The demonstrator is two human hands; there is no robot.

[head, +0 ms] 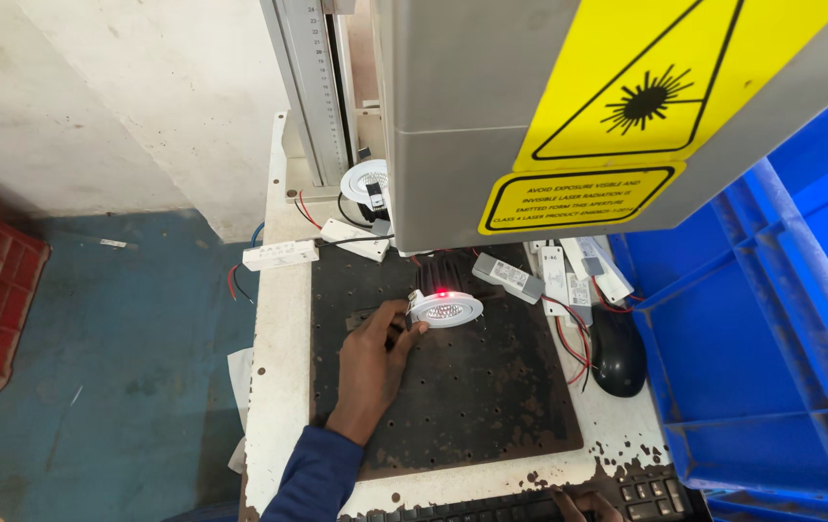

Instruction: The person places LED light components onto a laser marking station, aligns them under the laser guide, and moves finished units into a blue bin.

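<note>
We see our left hand near the middle of the frame, resting on the dark perforated plate that covers the white bench. Its fingertips pinch the left rim of a round white downlight, which sits on the plate just above and to the right of the hand, directly under the grey laser head. A small red dot glows on the lamp's upper edge. Our right hand shows only as fingertips at the bottom edge of the frame, on a black keyboard, well apart from the lamp; we cannot tell whether it is open or closed. A black mouse lies to the right of the plate, beside a blue crate. A second white downlight sits higher up, by the machine's column.
</note>
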